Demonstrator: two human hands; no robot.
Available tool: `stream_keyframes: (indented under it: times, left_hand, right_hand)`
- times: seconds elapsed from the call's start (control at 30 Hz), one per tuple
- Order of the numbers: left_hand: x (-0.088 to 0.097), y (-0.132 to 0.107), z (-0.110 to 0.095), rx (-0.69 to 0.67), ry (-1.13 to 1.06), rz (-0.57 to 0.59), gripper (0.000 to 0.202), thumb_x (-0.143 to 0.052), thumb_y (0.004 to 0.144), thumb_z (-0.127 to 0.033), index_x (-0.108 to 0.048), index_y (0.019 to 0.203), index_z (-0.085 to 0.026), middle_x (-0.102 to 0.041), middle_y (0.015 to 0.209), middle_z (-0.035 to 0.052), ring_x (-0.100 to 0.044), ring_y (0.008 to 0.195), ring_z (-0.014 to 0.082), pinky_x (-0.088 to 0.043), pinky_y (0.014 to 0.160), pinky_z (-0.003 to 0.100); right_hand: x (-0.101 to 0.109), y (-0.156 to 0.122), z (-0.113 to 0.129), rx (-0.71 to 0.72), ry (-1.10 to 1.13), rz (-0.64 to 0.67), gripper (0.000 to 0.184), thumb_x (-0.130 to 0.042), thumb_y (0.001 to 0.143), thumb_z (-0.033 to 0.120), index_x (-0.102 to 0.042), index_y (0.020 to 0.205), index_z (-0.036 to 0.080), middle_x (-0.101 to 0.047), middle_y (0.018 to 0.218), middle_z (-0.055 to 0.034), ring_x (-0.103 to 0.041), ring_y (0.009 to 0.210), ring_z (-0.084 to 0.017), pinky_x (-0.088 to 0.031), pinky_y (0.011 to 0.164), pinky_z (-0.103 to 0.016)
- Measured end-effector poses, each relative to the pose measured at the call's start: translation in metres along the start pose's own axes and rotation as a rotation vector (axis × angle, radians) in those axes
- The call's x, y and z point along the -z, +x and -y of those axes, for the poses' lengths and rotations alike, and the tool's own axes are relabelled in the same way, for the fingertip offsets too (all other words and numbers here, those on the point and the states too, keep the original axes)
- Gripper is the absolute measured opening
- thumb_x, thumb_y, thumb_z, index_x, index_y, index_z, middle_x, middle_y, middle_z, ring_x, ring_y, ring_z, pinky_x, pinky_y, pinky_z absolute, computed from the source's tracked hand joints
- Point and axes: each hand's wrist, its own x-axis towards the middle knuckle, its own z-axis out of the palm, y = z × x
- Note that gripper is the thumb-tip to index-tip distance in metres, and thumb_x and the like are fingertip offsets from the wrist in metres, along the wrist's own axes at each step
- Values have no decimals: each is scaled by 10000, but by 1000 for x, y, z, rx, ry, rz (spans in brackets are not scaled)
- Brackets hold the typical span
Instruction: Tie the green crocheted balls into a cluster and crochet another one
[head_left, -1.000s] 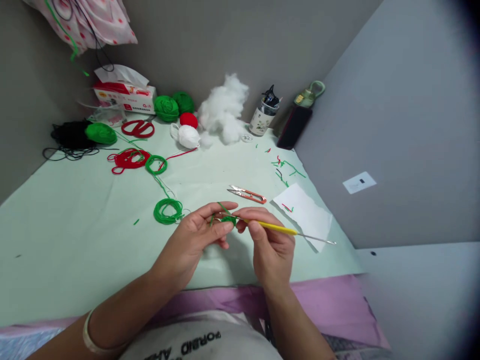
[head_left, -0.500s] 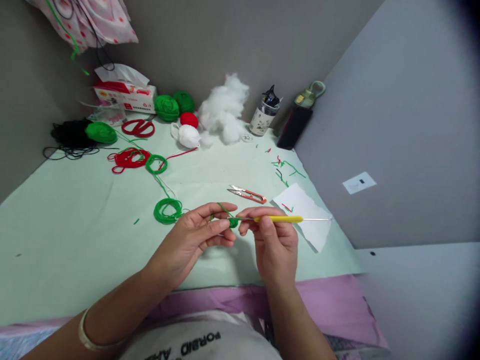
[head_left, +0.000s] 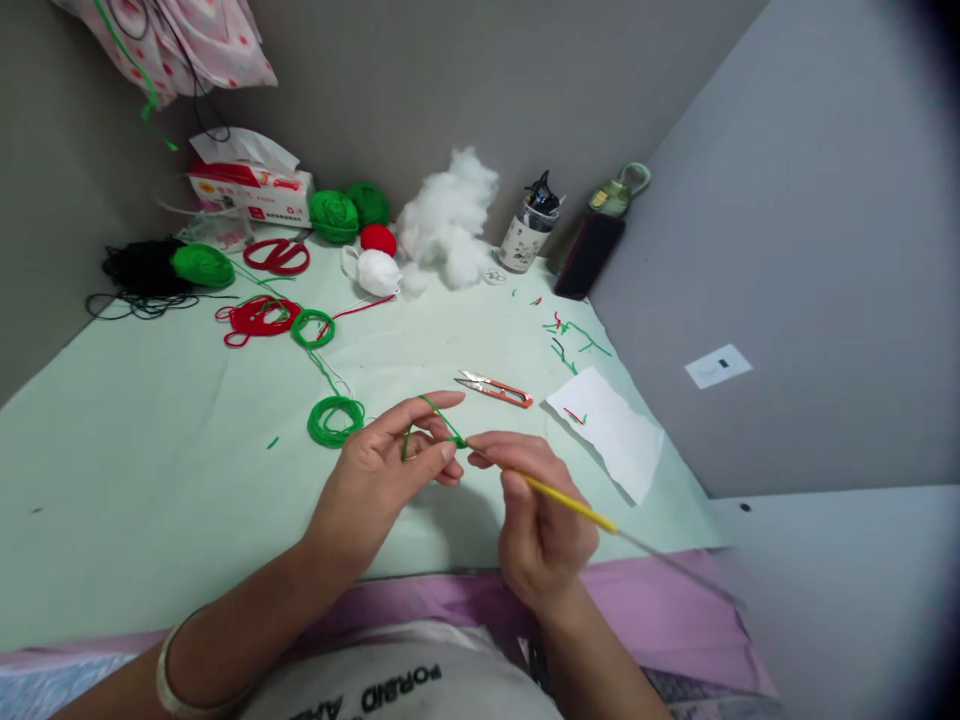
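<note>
My left hand [head_left: 397, 450] pinches a small green crochet piece [head_left: 459, 442] between thumb and fingertips. Green yarn [head_left: 439, 412] runs from the piece up over the raised index finger. My right hand [head_left: 544, 510] is closed round the yellow handle of a crochet hook [head_left: 570, 502]. The hook's tip meets the green piece, though the fingers partly hide it. Its rear metal end slants down to the right. A coil of green yarn [head_left: 335, 421] lies beside my left hand, and orange-handled thread snips [head_left: 495, 388] lie just beyond the hands.
At the back stand a tissue box [head_left: 251, 195], white stuffing [head_left: 450, 220], a pen cup [head_left: 529, 232] and a bottle [head_left: 596, 240]. Yarn balls [head_left: 334, 216], red scissors [head_left: 276, 256] and red yarn [head_left: 262, 316] lie left. White paper [head_left: 611, 435] with thread scraps lies right, near the partition [head_left: 787, 300].
The crochet hook has swung from nearly level to a slant, its rear end now lower. My right hand has turned and dropped slightly. The yarn over the left index finger shows longer.
</note>
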Motion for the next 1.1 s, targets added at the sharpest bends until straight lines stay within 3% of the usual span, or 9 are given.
stream_keyframes:
  times: [0.1, 0.2, 0.3, 0.4, 0.47, 0.57, 0.77, 0.93, 1.1]
  left_hand:
    - [-4, -2, 1, -20, -71, -21, 383, -853, 808, -192, -789, 1164, -320, -637, 838, -56, -635, 698, 61, -556, 706, 170]
    - [-4, 0, -1, 121, -206, 41, 401, -854, 816, -222, -772, 1207, -253, -642, 771, -41, -600, 642, 63, -534, 623, 160]
    - [1, 4, -5, 262, -293, 59, 354, -822, 848, -225, -774, 1196, -177, -598, 684, -42, -547, 566, 48, -485, 539, 141]
    - [2, 5, -9, 229, -280, 29, 331, -822, 847, -208, -783, 1174, -179, -585, 668, -52, -538, 549, 36, -470, 528, 129]
    - [0, 4, -10, 205, -240, 52, 347, -839, 832, -230, -783, 1173, -198, -611, 687, -51, -551, 537, 40, -474, 521, 140]
    - [-5, 3, -8, 175, -176, 76, 381, -860, 809, -251, -777, 1179, -203, -652, 716, -41, -580, 542, 54, -494, 532, 159]
    - [-3, 6, -4, 261, -282, 80, 319, -840, 822, -219, -794, 1134, -174, -616, 710, -37, -542, 545, 41, -477, 514, 144]
    - [2, 8, -6, 231, -300, 44, 245, -828, 832, -198, -810, 1074, -167, -583, 716, -42, -490, 515, 15, -431, 470, 119]
    - [-3, 4, -7, 189, -176, 76, 339, -843, 824, -243, -778, 1157, -229, -628, 738, -47, -563, 504, 46, -473, 488, 160]
  right_hand:
    - [-4, -7, -4, 146, -280, 44, 340, -554, 1000, 81, -677, 1274, 240, -739, 1075, -84, -719, 1025, -202, -624, 828, -339]
    - [-6, -10, -8, 182, -409, 7, 383, -601, 985, 94, -702, 1289, 305, -725, 1144, -81, -717, 1055, -218, -628, 837, -363]
    - [-4, -5, -8, 4, -145, -33, 322, -554, 1010, 114, -728, 1219, 287, -741, 1084, -75, -725, 961, -210, -626, 779, -374]
    - [-3, 6, -6, -215, 197, -146, 236, -538, 1031, 164, -755, 1074, 247, -743, 930, -50, -695, 777, -171, -599, 682, -337]
    - [-4, 10, -5, -279, 302, -135, 216, -560, 1029, 187, -768, 1032, 244, -753, 942, -48, -698, 790, -168, -593, 676, -319]
    - [-7, 10, -5, -258, 232, -82, 242, -570, 1019, 149, -774, 1072, 268, -776, 993, -38, -718, 892, -174, -603, 724, -304]
    - [-1, 0, -6, 3, -118, 18, 382, -618, 961, 76, -744, 1250, 291, -746, 1147, -81, -718, 1022, -217, -610, 844, -368]
    - [2, 8, -9, -305, 261, -175, 225, -565, 1027, 189, -778, 1039, 259, -732, 901, -39, -677, 742, -164, -585, 685, -332]
    - [-3, 11, -9, -356, 367, -88, 184, -624, 1009, 222, -801, 1030, 268, -764, 968, -42, -693, 843, -166, -586, 730, -310]
